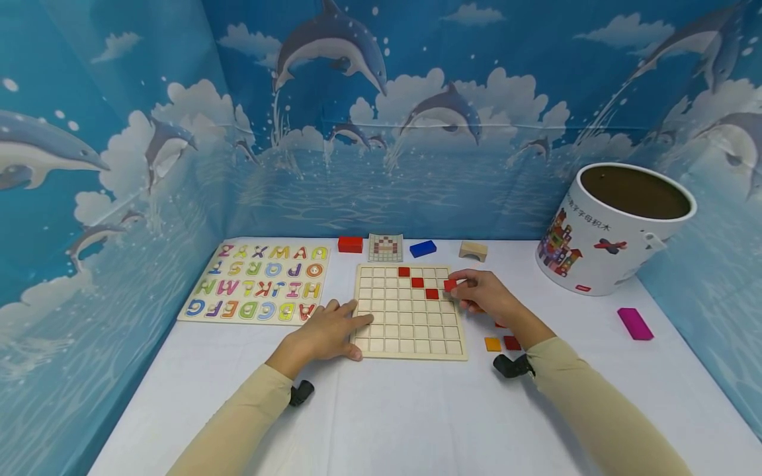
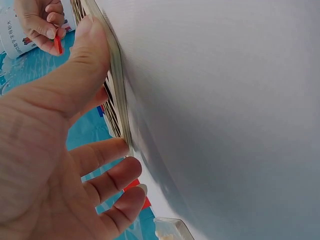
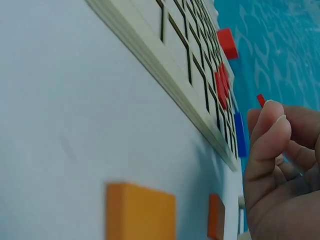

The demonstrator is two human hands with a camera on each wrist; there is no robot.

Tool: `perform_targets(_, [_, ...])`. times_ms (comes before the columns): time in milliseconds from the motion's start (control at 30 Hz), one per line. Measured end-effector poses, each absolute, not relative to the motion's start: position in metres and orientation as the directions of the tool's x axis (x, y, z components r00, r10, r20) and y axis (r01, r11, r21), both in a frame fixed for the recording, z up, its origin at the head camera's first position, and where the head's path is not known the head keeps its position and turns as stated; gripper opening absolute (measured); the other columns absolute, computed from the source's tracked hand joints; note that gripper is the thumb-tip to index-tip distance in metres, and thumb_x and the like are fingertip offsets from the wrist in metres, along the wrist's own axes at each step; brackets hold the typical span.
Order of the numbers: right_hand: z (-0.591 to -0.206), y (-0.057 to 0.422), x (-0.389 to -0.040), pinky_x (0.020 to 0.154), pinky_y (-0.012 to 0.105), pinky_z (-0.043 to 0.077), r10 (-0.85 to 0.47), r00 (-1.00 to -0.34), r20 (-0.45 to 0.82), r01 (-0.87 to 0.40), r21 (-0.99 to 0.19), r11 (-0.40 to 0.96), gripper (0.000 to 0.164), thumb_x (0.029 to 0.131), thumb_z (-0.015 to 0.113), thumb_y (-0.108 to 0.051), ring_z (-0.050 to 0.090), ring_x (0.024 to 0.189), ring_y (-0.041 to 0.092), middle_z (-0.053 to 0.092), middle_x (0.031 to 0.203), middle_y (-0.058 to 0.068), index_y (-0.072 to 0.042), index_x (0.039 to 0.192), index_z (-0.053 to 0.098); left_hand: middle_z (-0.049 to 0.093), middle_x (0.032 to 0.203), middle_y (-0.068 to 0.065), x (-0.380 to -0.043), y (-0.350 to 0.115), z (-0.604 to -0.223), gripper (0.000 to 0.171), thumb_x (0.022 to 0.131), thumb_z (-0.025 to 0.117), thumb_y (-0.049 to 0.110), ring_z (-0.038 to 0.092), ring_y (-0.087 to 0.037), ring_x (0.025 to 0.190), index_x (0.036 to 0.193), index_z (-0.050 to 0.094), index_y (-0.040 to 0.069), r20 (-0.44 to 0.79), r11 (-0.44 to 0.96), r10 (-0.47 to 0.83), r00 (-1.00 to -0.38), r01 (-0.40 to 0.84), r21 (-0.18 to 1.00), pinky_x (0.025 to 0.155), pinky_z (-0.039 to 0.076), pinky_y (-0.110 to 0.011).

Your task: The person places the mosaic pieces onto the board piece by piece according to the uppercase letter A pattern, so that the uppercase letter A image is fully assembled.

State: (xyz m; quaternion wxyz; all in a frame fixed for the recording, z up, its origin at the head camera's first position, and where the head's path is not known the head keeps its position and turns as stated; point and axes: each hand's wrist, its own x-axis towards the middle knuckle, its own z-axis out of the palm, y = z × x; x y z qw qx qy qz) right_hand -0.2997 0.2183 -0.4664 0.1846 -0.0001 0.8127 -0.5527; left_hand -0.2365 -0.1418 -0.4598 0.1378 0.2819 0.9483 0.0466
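A pale wooden grid board (image 1: 411, 330) lies flat, with three red square tiles (image 1: 417, 283) set on a diagonal in its upper cells. Above the board's upper right edge, my right hand (image 1: 485, 297) pinches another red square tile (image 1: 449, 285) between thumb and fingertips; in the right wrist view only a sliver of that tile (image 3: 260, 100) sticks out past the thumb. My left hand (image 1: 326, 329) rests at the board's left edge. Its index finger reaches over the cells, and the thumb touches the lower left corner. In the left wrist view the other fingers are loosely spread along the edge.
Right of the board lie an orange tile (image 1: 493, 344) and red tiles (image 1: 512, 343). Behind it stand a red block (image 1: 350, 245), a pattern card (image 1: 385, 248), a blue block (image 1: 423, 248) and a wooden arch (image 1: 473, 250). An alphabet board (image 1: 250, 317), bucket (image 1: 586, 258) and magenta block (image 1: 635, 324) flank it.
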Motion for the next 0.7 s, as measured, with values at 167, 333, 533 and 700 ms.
perform_targets(167, [-0.473, 0.206, -0.293, 0.061, 0.027, 0.051, -0.239, -0.93, -0.281, 0.158, -0.889, 0.43, 0.045, 0.097, 0.07, -0.015, 0.059, 0.066, 0.018, 0.066, 0.093, 0.013, -0.005, 0.136, 0.05, 0.035, 0.163, -0.014, -0.236, -0.141, -0.461, 0.08, 0.083, 0.077, 0.053, 0.042, -0.033, 0.134, 0.154, 0.047, 0.031, -0.234, 0.837, 0.547, -0.804, 0.518, 0.176, 0.106, 0.037, -0.056])
perform_targets(333, [-0.475, 0.196, -0.286, 0.058, 0.029, 0.05, -0.267, -0.93, -0.253, 0.078, -0.846, 0.527, 0.032, 0.096, 0.071, -0.013, 0.057, 0.058, 0.02, 0.062, 0.084, 0.01, -0.004, 0.123, 0.057, 0.035, 0.163, -0.014, -0.235, -0.14, -0.461, 0.079, 0.083, 0.078, 0.053, 0.041, -0.034, 0.134, 0.154, 0.048, 0.031, -0.231, 0.837, 0.547, -0.805, 0.517, 0.179, 0.107, 0.037, -0.057])
perform_targets(533, [-0.474, 0.186, -0.283, 0.058, 0.03, 0.046, -0.254, -0.943, -0.213, 0.0, -0.767, 0.641, 0.03, 0.094, 0.073, -0.016, 0.056, 0.056, 0.02, 0.058, 0.081, 0.008, -0.007, 0.12, 0.061, 0.034, 0.164, -0.014, -0.236, -0.141, -0.46, 0.08, 0.084, 0.077, 0.054, 0.04, -0.034, 0.135, 0.154, 0.047, 0.031, -0.236, 0.839, 0.543, -0.806, 0.514, 0.176, 0.108, 0.037, -0.057])
perform_targets(700, [-0.475, 0.181, -0.283, 0.057, 0.029, 0.043, -0.248, -0.949, -0.196, -0.032, -0.721, 0.692, 0.03, 0.094, 0.073, -0.017, 0.056, 0.059, 0.02, 0.058, 0.081, 0.008, -0.008, 0.121, 0.063, 0.033, 0.164, -0.014, -0.237, -0.142, -0.462, 0.08, 0.084, 0.077, 0.053, 0.04, -0.034, 0.136, 0.154, 0.047, 0.031, -0.232, 0.84, 0.542, -0.807, 0.511, 0.183, 0.108, 0.036, -0.059])
